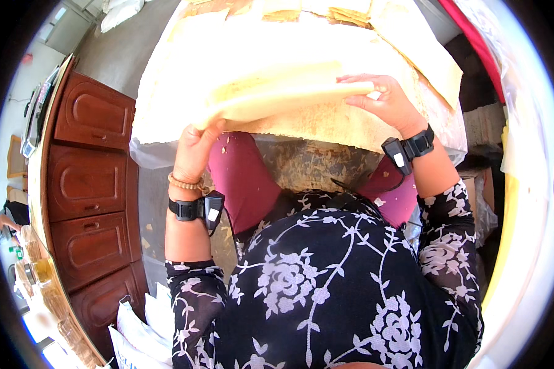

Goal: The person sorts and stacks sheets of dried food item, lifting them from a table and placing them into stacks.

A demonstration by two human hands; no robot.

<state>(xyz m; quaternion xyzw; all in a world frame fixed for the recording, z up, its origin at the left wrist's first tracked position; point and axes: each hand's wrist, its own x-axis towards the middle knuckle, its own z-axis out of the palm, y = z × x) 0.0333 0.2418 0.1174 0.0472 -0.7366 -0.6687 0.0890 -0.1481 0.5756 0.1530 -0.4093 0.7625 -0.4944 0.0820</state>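
A pale yellow, flexible sheet (277,104) is stretched between my two hands above the near part of the table, curled over along its length. Its material cannot be told from here. My left hand (196,145) grips its left end, with the thumb on the near side. At the right end, my right hand (385,99) pinches the sheet between thumb and fingers. Below it, another yellowish sheet (314,127) with a ragged edge lies along the table's near edge. Strong light washes out much of the surface.
Stacked yellow sheets (351,16) lie at the table's (159,110) far side, and a larger sheet (424,64) at the right. Reddish-brown wooden cabinets (90,175) stand left, with white bags (136,336) below. Another person's arm (7,223) shows at the far left.
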